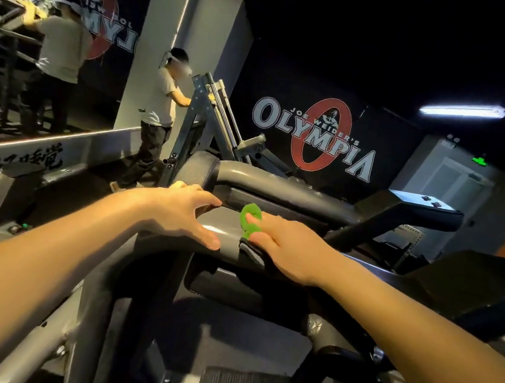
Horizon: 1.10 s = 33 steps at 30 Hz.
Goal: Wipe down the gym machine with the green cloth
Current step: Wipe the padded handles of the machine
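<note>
The green cloth (250,220) sits at the middle of the frame, bunched against the flat gray top of the gym machine (277,190). Only a small curl of it shows, looped around one fingertip. The right hand (282,248) holds it there, fingers bent down over the cloth and pressing it onto the metal. Just to the left of it, the left hand (182,210) rests on the same gray part. It is spread wide and holds nothing, with the thumb along the near edge and the fingertips touching the far edge. The two hands are close together but do not touch. Both bare forearms reach in from the bottom corners of the frame.

Behind the machine, left of center, another person (163,96) stands bent over a second machine. A mirror (51,62) fills the upper left. A red and white logo (315,135) is painted on the dark back wall. A light tube (463,109) glows at the upper right, above a pale door (453,178).
</note>
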### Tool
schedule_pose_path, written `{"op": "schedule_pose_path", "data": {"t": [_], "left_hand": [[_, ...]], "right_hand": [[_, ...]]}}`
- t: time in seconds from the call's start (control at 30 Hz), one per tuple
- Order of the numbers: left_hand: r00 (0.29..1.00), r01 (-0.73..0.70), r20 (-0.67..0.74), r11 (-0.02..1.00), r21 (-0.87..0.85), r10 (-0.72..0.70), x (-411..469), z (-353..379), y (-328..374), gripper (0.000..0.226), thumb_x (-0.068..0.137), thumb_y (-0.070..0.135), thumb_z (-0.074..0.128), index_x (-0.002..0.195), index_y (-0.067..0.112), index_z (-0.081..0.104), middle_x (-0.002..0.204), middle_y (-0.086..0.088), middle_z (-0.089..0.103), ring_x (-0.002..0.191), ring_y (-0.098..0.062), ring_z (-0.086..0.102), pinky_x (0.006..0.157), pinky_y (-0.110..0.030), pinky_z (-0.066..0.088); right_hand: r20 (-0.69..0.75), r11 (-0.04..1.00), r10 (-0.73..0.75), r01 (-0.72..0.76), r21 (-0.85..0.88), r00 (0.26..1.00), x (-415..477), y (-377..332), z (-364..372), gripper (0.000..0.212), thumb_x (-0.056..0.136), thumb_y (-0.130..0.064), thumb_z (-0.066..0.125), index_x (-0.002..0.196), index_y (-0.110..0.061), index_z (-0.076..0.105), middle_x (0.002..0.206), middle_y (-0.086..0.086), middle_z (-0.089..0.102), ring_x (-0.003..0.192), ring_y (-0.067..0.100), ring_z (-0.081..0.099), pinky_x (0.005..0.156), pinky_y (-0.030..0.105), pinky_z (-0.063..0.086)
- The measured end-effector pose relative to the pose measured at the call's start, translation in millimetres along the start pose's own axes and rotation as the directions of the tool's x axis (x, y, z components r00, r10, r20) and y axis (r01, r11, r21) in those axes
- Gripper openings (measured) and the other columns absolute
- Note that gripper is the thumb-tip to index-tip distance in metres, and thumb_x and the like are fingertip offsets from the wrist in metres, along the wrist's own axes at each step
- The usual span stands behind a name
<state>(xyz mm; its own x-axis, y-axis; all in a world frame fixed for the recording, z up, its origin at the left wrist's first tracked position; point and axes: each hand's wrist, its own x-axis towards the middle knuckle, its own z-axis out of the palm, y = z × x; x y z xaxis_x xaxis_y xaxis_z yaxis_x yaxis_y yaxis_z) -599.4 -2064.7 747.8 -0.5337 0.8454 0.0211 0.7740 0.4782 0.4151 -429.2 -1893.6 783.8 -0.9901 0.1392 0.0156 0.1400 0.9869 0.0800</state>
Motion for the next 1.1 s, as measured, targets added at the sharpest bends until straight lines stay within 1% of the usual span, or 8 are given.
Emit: {"op": "schedule_pose_path", "data": {"t": [0.13, 0.2, 0.27, 0.43, 0.57, 0.77, 0.93, 1.1], "left_hand": [[1.0, -0.022, 0.004, 1.0, -0.011, 0.022, 2.7, 1.5, -5.9, 0.1, 0.076, 0.072, 0.072, 0.159, 0.041, 0.024, 0.158, 0.004, 0.03, 0.148, -0.025, 0.022, 0.119, -0.057, 0.03], [0.999, -0.034, -0.007, 0.999, -0.009, 0.034, 4.4, 3.8, -7.7, 0.1, 0.076, 0.073, 0.072, 0.158, 0.041, 0.025, 0.158, 0.005, 0.029, 0.148, -0.025, 0.022, 0.118, -0.057, 0.031], [0.999, -0.04, -0.018, 0.999, -0.011, 0.04, 5.5, 4.7, -7.9, 0.1, 0.076, 0.072, 0.072, 0.158, 0.04, 0.026, 0.159, 0.005, 0.028, 0.148, -0.025, 0.021, 0.118, -0.057, 0.031], [0.998, -0.064, 0.005, 0.998, -0.001, 0.064, 8.8, -1.7, -11.1, 0.102, 0.074, 0.072, 0.074, 0.158, 0.041, 0.024, 0.161, 0.005, 0.028, 0.148, -0.025, 0.024, 0.118, -0.054, 0.032], [0.999, -0.051, -0.006, 0.995, -0.086, 0.051, 0.8, -6.0, -30.8, 0.102, 0.075, 0.072, 0.07, 0.159, 0.037, 0.023, 0.165, 0.006, 0.025, 0.15, -0.023, 0.028, 0.12, -0.049, 0.029], [0.998, 0.059, -0.005, 0.981, -0.187, -0.062, -18.8, -5.5, -72.7, 0.106, 0.068, 0.086, 0.056, 0.155, 0.03, 0.036, 0.158, 0.003, 0.043, 0.139, -0.017, 0.046, 0.117, -0.043, 0.038], [0.999, 0.037, 0.0, 0.977, -0.21, -0.037, -26.8, -1.2, -77.3, 0.119, 0.058, 0.095, 0.055, 0.154, 0.027, 0.04, 0.152, 0.001, 0.049, 0.134, -0.017, 0.051, 0.113, -0.039, 0.042], [0.997, 0.041, -0.047, 0.968, -0.248, -0.055, -25.6, 6.7, -76.7, 0.101, 0.07, 0.079, 0.058, 0.154, 0.026, 0.041, 0.154, 0.001, 0.046, 0.136, -0.019, 0.049, 0.114, -0.043, 0.041]], "right_hand": [[-0.015, 1.0, -0.012, 0.012, -0.009, 1.0, -37.6, 30.8, 2.6, 0.058, 0.107, -0.042, 0.042, 0.159, -0.039, 0.016, 0.164, -0.019, 0.015, 0.152, 0.017, 0.026, 0.126, 0.031, 0.015], [-0.026, 1.0, -0.005, 0.005, 0.004, 1.0, -44.3, 38.9, 4.3, 0.061, 0.105, -0.042, 0.046, 0.158, -0.04, 0.014, 0.158, -0.025, 0.01, 0.152, 0.013, 0.024, 0.122, 0.019, 0.007], [-0.026, 1.0, 0.001, -0.002, -0.013, 1.0, -40.8, 37.1, 5.1, 0.063, 0.105, -0.042, 0.048, 0.16, -0.035, 0.019, 0.164, -0.017, 0.016, 0.151, 0.015, 0.026, 0.121, 0.017, 0.007], [-0.031, 0.998, 0.034, -0.036, -0.057, 0.999, -12.3, 18.2, 9.4, 0.062, 0.104, -0.05, 0.044, 0.159, -0.026, 0.032, 0.159, 0.001, 0.041, 0.14, 0.027, 0.042, 0.117, 0.043, 0.032], [-0.038, 0.998, -0.019, 0.016, -0.066, 0.999, 17.8, -6.4, 8.3, 0.049, 0.107, -0.046, 0.039, 0.149, -0.024, 0.048, 0.148, 0.005, 0.053, 0.129, 0.031, 0.052, 0.115, 0.044, 0.035], [-0.021, 0.995, -0.099, 0.099, -0.013, 0.995, 59.0, -46.3, 4.6, 0.038, 0.111, -0.035, 0.037, 0.141, -0.028, 0.059, 0.156, -0.002, 0.047, 0.144, 0.024, 0.043, 0.119, 0.042, 0.032], [-0.094, 0.998, -0.049, 0.045, -0.048, 0.994, 14.7, -26.7, 6.0, 0.04, 0.107, -0.044, 0.042, 0.138, -0.026, 0.061, 0.133, 0.005, 0.064, 0.116, 0.028, 0.059, 0.099, 0.041, 0.046], [-0.076, 0.992, -0.098, 0.091, -0.086, 0.992, -25.6, -3.8, 12.8, 0.062, 0.098, -0.06, 0.035, 0.147, -0.027, 0.052, 0.154, -0.002, 0.05, 0.136, 0.025, 0.051, 0.117, 0.044, 0.04]]}}
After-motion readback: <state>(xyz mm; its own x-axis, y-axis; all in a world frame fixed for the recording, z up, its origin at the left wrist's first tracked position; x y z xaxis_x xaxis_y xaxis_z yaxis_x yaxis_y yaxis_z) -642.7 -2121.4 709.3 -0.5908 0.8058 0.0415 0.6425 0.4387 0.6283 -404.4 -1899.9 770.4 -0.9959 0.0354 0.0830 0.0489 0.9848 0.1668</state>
